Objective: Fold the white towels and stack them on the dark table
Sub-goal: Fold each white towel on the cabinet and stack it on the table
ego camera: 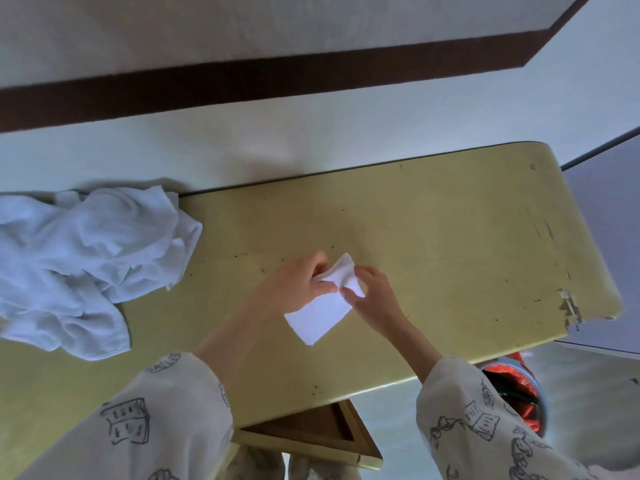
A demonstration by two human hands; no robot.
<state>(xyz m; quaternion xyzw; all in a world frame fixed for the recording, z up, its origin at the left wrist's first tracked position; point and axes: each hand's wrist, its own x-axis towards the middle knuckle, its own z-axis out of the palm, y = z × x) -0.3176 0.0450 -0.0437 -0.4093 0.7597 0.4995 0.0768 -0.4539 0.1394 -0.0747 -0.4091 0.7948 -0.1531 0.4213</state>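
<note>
The left hand (300, 283) and the right hand (373, 289) meet over a small white towel (320, 310), each pinching its upper end between thumb and curled fingers, so that the end is bunched and lifted while the folded lower part lies flat on the yellowish table (450, 244) just below the hands. Well off to the left of the left hand, a heap of unfolded white towels (86, 261) sprawls on the same table, and below the right wrist a bin with a red liner (523, 393) shows past the table's edge.

Light: soft, even daylight, bluish cast on whites.
Shadows: faint.
Focus: slightly soft.
Edges: wide-angle bending.
</note>
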